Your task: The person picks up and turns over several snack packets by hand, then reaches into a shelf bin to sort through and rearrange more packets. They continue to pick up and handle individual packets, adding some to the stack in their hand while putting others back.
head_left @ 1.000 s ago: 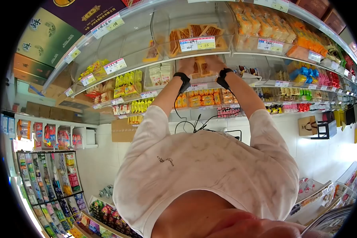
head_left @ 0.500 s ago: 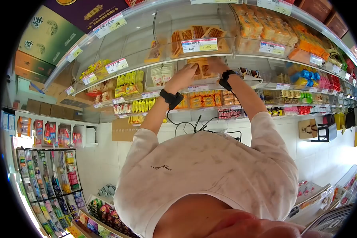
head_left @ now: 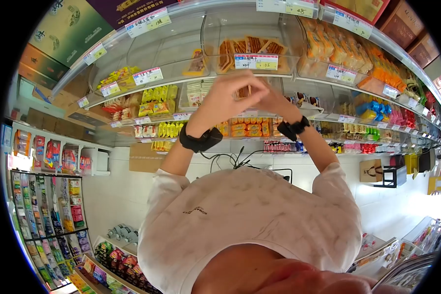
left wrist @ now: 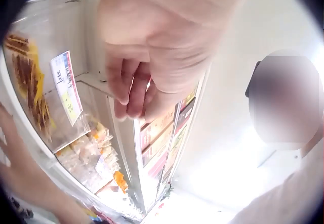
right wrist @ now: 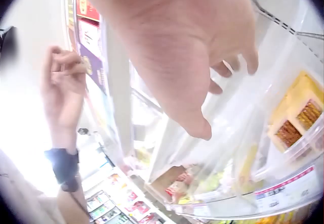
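Shop shelf ahead; snack packs just past R hand, prob. closer than L hand. R fingers loosely spread, L's half-curled, both empty.

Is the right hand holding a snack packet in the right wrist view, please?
No, the right hand has its thumb apart from its fingers, with nothing visible between them.

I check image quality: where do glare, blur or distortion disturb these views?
Head: wide-angle distortion bends the shelf edge, corners black; left wrist: glare washes out the lower middle, and the person's head is blurred; right wrist: glare at left, beside the left hand.
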`<state>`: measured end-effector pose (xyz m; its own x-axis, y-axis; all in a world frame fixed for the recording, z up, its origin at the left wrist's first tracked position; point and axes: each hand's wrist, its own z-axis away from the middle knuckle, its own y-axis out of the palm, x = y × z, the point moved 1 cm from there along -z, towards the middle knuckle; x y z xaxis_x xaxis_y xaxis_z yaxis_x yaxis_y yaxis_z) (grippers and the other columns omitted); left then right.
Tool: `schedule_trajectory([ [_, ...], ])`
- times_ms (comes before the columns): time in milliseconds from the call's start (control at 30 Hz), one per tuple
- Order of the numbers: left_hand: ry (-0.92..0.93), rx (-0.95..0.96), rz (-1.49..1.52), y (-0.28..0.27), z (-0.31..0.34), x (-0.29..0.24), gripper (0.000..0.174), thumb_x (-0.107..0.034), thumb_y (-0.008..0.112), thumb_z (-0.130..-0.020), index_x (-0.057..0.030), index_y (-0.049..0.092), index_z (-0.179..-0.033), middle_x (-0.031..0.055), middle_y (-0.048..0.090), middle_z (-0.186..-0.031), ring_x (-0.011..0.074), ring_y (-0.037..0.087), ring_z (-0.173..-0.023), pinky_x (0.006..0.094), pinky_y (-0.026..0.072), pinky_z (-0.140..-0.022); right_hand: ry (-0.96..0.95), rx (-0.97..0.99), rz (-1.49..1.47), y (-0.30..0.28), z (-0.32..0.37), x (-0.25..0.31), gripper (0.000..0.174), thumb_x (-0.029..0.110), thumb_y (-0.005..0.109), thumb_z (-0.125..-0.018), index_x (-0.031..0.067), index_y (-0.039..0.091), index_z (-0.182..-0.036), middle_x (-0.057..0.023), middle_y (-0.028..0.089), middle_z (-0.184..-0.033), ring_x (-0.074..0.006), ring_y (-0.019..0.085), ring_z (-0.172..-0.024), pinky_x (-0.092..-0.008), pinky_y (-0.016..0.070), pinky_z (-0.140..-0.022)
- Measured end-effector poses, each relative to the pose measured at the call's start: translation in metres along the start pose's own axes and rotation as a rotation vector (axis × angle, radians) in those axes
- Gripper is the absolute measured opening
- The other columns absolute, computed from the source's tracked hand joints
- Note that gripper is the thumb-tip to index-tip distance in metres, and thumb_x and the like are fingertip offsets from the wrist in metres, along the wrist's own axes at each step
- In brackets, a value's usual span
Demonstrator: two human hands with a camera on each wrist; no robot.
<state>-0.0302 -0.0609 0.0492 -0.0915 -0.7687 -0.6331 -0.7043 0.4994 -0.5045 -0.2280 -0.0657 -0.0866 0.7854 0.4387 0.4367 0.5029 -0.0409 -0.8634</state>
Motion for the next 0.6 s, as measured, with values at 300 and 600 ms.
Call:
schedule_trajectory([
  [300,-0.185,-0.278,-0.613,-0.034,-0.083,0.072,0.025,-0.022,0.062,-0.093,0.0011,0.069,-0.1,0.02,0.07,-0.091,0.0369,0.067,-0.079,0.0414,0.0538,-0.073,-0.288,-0.278,-0.404,-0.124,0.012,0.118,0.018,0.008,0.065,-0.095,0.0003,0.07,-0.11,-0.0113,0.075,-0.094,-0.0206,0.072,-0.087,-0.0315,0.0554,-0.081],
  [600,-0.613,0.231,-0.643,-0.021,-0.103,0.198,0.048,-0.042,0.063,-0.083,0.0025,0.074,-0.096,0.0286,0.071,-0.095,0.0382,0.07,-0.084,0.0446,0.0537,-0.077,0.017,-0.353,-0.221,-0.15,-0.078,0.039,0.043,0.035,0.062,-0.097,-0.0063,0.066,-0.112,-0.0244,0.072,-0.098,-0.0324,0.071,-0.092,-0.0402,0.0546,-0.083],
])
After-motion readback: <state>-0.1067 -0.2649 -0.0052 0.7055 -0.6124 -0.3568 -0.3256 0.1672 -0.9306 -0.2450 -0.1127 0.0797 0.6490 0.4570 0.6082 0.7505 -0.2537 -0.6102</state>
